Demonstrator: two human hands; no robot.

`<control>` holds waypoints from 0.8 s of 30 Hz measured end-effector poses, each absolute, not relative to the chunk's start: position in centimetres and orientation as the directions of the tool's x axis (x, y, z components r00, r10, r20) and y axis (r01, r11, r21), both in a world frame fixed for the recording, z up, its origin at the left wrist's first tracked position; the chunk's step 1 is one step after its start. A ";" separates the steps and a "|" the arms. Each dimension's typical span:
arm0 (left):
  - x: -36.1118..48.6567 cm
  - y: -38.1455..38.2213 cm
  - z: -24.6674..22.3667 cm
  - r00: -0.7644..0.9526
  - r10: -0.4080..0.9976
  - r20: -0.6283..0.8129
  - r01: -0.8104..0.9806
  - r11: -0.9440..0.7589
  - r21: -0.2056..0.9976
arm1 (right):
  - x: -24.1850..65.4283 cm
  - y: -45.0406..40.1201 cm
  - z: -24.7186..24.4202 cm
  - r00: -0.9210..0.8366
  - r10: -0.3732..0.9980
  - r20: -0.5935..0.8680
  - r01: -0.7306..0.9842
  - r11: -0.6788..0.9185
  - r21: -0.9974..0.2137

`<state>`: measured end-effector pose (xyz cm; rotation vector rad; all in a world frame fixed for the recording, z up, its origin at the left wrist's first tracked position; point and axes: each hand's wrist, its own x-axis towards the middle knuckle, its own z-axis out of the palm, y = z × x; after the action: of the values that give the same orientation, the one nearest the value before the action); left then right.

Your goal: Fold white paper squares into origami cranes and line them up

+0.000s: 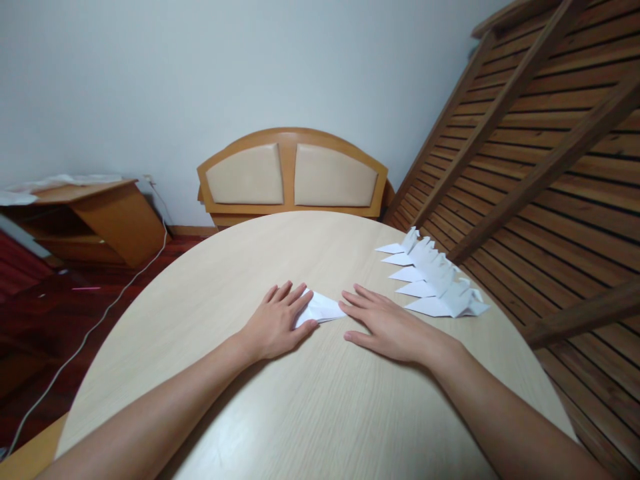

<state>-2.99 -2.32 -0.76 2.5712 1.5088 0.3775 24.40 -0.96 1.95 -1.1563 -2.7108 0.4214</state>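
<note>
A folded piece of white paper (323,309) lies on the round table between my two hands, its narrow tip pointing right. My left hand (280,321) rests palm down over the paper's wide left end, fingers spread and partly covering it. My right hand (383,321) lies flat at the other side, fingers apart, its fingertips at the paper's pointed tip. Neither hand is closed around anything. To the right of my right hand stands a row of several folded white paper figures (435,277), with flat pointed ends facing left.
The round light-wood table (240,267) fills the middle. Behind it stands a padded headboard (245,175) against the wall. A slatted wooden frame (540,153) leans on the right. At left are a wooden cabinet (115,227) and a white cable (107,308) along the floor.
</note>
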 end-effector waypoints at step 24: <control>-2.6 -2.7 -0.3 0.667 0.733 0.137 0.669 -0.669 0.324 | 22.2 0.0 0.1 -0.726 0.677 0.122 0.631 0.726 -0.275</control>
<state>-2.61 -2.75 -0.29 2.6365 1.1295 0.3754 22.23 0.02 0.14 -1.0430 -2.7155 0.3174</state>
